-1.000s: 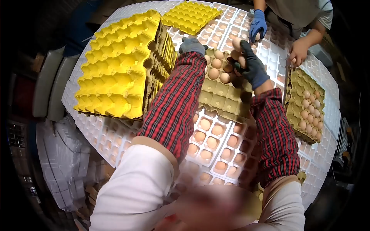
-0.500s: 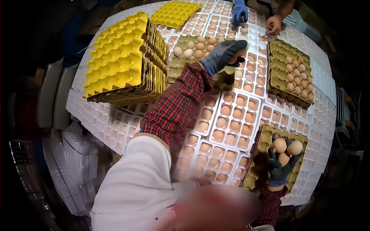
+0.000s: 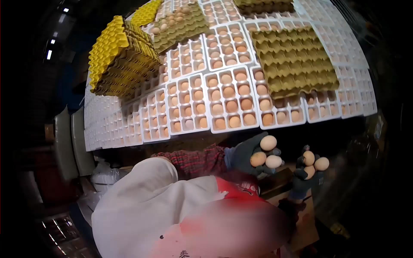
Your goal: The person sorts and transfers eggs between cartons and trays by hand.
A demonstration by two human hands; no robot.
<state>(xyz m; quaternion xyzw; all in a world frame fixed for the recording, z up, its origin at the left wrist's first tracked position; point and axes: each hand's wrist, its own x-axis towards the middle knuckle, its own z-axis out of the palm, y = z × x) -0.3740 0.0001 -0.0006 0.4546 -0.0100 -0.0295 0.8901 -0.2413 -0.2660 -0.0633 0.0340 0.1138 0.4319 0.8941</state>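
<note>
Below the table's near edge, my left hand (image 3: 241,155) in a dark glove is turned palm up and curled around three eggs: a pale egg (image 3: 268,142), a browner egg (image 3: 258,159) and a whitish egg (image 3: 273,161). To its right and slightly lower, my right hand (image 3: 300,185), also gloved, grips three light-brown eggs (image 3: 322,164) between its fingers. The two hands are apart. Nearest to them on the table lies an olive pulp egg tray (image 3: 297,62) with bare cups, resting over white plastic egg trays (image 3: 232,97).
A tall stack of pulp trays with a yellow top (image 3: 107,53) stands at the left. Behind it, another pulp tray (image 3: 189,28) carries several eggs. A further pulp tray (image 3: 264,6) lies at the back. Beneath my hands is a cardboard box (image 3: 306,223).
My view has shifted, with the table now higher in it. My left hand has come back from the far pulp tray and shows three eggs. My right hand has left the near pulp tray, still holding eggs.
</note>
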